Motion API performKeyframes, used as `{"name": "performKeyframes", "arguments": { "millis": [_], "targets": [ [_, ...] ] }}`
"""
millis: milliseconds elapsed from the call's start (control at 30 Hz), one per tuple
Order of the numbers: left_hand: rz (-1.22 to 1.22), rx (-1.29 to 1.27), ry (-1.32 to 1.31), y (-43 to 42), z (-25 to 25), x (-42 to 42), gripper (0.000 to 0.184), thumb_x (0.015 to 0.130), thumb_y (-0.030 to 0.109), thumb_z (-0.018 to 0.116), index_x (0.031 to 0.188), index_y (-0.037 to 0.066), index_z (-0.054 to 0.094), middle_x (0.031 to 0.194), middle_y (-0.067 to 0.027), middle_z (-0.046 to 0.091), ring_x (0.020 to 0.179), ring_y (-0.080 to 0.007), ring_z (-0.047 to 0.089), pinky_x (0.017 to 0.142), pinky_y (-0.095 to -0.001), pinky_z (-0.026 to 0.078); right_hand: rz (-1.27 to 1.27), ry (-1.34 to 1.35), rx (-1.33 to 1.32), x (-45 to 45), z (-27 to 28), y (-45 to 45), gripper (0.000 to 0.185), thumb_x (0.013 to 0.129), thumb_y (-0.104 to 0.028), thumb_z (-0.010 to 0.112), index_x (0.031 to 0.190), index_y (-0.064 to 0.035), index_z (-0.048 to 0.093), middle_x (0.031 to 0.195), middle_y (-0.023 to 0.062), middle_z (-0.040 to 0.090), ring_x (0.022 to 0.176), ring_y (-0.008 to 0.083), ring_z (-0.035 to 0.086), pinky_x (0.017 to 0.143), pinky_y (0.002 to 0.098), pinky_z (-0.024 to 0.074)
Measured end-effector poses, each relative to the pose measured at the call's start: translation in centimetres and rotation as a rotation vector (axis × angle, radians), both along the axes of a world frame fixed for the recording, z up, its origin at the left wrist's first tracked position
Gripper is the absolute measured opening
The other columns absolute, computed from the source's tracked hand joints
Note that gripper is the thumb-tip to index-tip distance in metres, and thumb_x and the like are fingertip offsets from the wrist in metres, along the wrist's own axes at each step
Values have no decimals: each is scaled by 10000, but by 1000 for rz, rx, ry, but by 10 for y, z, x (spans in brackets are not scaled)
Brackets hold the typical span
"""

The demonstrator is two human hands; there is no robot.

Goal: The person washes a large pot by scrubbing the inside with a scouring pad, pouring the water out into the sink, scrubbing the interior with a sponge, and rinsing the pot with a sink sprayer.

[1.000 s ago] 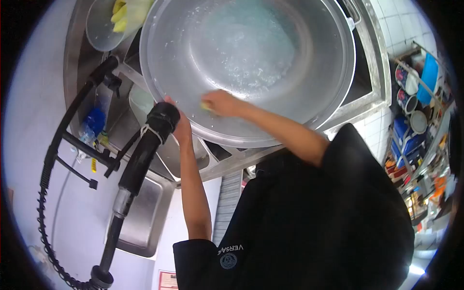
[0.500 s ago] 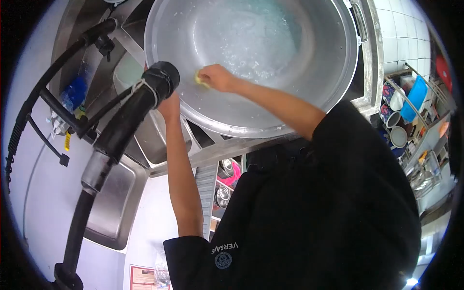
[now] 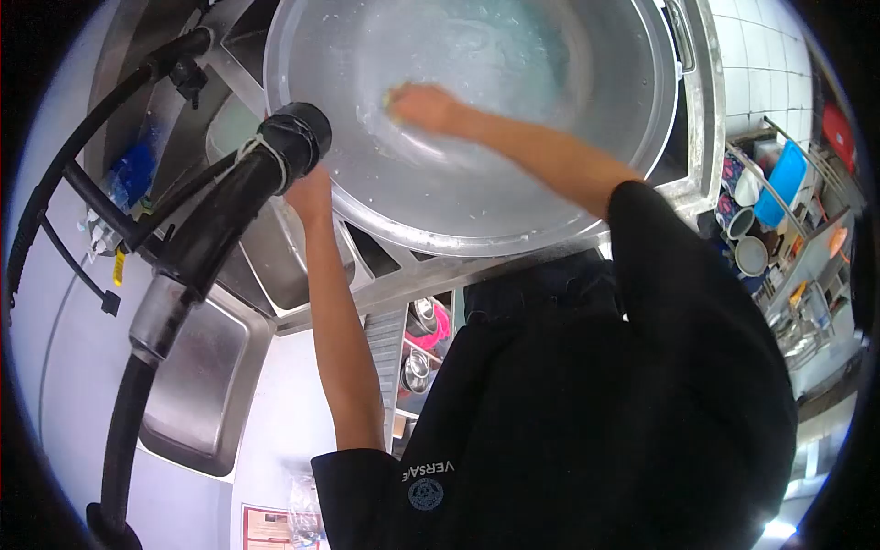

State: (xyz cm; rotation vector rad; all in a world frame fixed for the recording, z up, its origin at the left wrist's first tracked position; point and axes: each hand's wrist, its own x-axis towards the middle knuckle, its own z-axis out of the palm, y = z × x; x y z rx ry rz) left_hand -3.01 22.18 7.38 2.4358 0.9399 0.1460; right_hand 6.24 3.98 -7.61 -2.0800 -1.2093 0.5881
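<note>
A large round metal pot point(image 3: 458, 197) fills the top of the view, with cloudy suds and water at its bottom. Inside it, my right hand point(image 3: 426, 108) is closed round a small yellowish sponge point(image 3: 391, 97) and presses it low on the inner wall; the hand is slightly blurred. At the pot's left rim is my left hand point(image 3: 310, 194). Its fingers are hidden behind the head of a black spray hose point(image 3: 301, 137), so I cannot see what they grip.
The pot stands on a metal sink frame point(image 3: 403, 275). A metal basin point(image 3: 197, 385) is at lower left, near a blue plastic item point(image 3: 136, 174). On the right, a rack holds bowls point(image 3: 752, 257) and a blue tray point(image 3: 782, 183). White tiles point(image 3: 765, 64) cover the wall.
My right hand has moved with the sponge up and slightly right, further into the pot. The left hand stays at the rim, while the whole view has shifted slightly.
</note>
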Motion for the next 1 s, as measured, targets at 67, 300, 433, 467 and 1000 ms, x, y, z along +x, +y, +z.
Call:
{"name": "performKeyframes", "arguments": {
  "millis": [67,300,433,467,1000],
  "targets": [
    [-82,33,-142,10,-15,-3,355,907,164,560,1151,-93,586,1202,-268,594,1163,-380,531,1042,-419,339,-160,30,-256,73,7,-44,158,836,-75,527,947,-19,625,957,164,654,913,342,647,775,442,550],
    [-31,-43,-219,1,1,14,276,871,96,561,1063,-94,618,1161,-244,623,1124,-344,563,1008,-410,377,153,-138,-349,-16,-13,-102,208,885,-98,481,1027,-10,605,1029,161,652,903,319,659,716,406,566],
    [23,-89,-311,1,-1,24,261,856,69,560,1042,-98,635,1134,-231,646,1079,-321,599,967,-396,416,355,-125,-361,23,-17,-170,216,889,-102,476,1036,-5,602,978,148,666,883,294,665,713,407,563],
    [21,-124,-298,5,-5,20,266,857,59,557,1058,-97,634,1133,-221,652,1072,-310,606,963,-385,422,353,-98,-369,17,-13,-172,216,889,-102,476,1036,-5,602,978,148,666,883,294,665,713,407,563],
    [-47,-40,-324,-1,5,22,295,933,140,549,1143,-60,603,1161,-183,648,1095,-290,594,966,-349,409,31,-64,-467,-19,16,-106,160,843,-96,534,933,-36,653,959,189,660,910,328,667,772,445,544]
  ]
}}
